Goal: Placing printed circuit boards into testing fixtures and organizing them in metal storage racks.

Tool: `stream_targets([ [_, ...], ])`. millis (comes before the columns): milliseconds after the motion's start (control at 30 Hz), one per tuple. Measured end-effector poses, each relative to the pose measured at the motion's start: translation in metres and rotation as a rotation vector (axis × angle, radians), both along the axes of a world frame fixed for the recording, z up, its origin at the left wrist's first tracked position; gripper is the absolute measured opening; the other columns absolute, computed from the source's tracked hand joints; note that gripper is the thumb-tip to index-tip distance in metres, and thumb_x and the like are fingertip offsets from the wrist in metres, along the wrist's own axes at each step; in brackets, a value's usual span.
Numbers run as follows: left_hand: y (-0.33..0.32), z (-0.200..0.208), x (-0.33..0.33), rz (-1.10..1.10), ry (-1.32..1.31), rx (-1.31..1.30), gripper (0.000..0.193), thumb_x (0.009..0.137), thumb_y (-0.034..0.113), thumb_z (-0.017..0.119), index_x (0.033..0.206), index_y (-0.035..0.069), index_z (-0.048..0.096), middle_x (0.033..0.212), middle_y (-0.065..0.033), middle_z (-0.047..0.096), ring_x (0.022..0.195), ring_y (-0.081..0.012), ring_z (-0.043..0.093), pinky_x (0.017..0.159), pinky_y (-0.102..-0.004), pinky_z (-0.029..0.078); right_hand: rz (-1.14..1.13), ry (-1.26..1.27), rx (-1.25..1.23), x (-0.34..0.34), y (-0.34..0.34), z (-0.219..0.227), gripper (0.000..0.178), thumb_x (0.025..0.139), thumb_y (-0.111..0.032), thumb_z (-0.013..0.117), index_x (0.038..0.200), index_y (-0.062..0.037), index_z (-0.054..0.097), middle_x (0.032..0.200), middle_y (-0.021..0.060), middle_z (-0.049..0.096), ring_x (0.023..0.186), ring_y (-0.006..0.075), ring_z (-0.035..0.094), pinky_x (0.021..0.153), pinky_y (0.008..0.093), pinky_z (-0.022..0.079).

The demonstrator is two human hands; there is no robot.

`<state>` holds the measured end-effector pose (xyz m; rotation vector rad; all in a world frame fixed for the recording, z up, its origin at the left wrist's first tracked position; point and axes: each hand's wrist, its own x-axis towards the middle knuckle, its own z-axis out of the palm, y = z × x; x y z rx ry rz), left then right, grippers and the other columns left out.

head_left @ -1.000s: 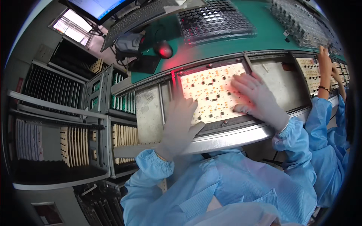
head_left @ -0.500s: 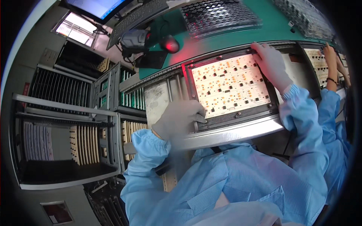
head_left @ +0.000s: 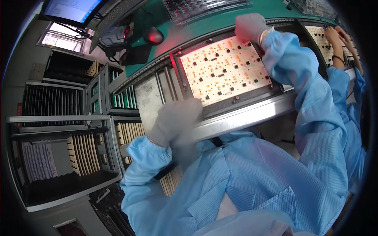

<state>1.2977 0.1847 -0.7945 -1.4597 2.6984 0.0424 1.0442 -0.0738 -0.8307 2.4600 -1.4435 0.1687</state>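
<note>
A pale circuit board panel (head_left: 224, 70) with many small dark parts lies lit in a dark carrier (head_left: 252, 103) on the steel conveyor rail (head_left: 252, 114). My gloved right hand (head_left: 250, 26) rests at the panel's far edge with its fingers curled; its blue sleeve crosses the panel's right side. My gloved left hand (head_left: 177, 122) is blurred at the near left corner of the carrier, over the rail, fingers loosely bent. Whether either hand grips anything is unclear.
Another person's hands (head_left: 336, 37) work on a second panel (head_left: 315, 33) at the far right. A slotted rack (head_left: 82, 153) of upright boards stands at my left. A monitor (head_left: 67, 10) and a red-lit dark device (head_left: 152, 35) sit on the green bench behind.
Both hands lay flat on the panel a second ago. My left hand has drawn back to the near rail, and my right hand has moved up to the panel's far edge.
</note>
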Motion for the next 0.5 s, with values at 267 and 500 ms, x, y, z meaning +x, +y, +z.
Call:
stream_targets([
  [267, -0.031, 0.001, 0.015, 0.155, 0.330, 0.338, 0.024, 0.082, 0.035, 0.065, 0.088, 0.012, 0.066, 0.085, -0.0065, 0.067, 0.083, -0.0265, 0.068, 0.070, -0.0373, 0.054, -0.118, -0.422, 0.403, -0.043, 0.083, 0.033, 0.051, 0.087, -0.050, 0.060, 0.067, -0.0029, 0.067, 0.063, 0.0168, 0.063, 0.064, 0.0375, 0.064, 0.060, 0.0455, 0.051],
  [500, -0.081, -0.033, 0.023, 0.618, 0.752, -0.271, 0.042, 0.083, 0.030, 0.070, 0.115, 0.005, 0.062, 0.107, -0.0137, 0.063, 0.099, -0.0299, 0.062, 0.087, -0.0377, 0.050, -0.204, -0.180, 0.255, -0.062, 0.195, 0.025, 0.045, 0.079, -0.046, 0.072, 0.071, -0.0029, 0.066, 0.064, 0.0168, 0.062, 0.060, 0.0354, 0.062, 0.057, 0.0439, 0.047],
])
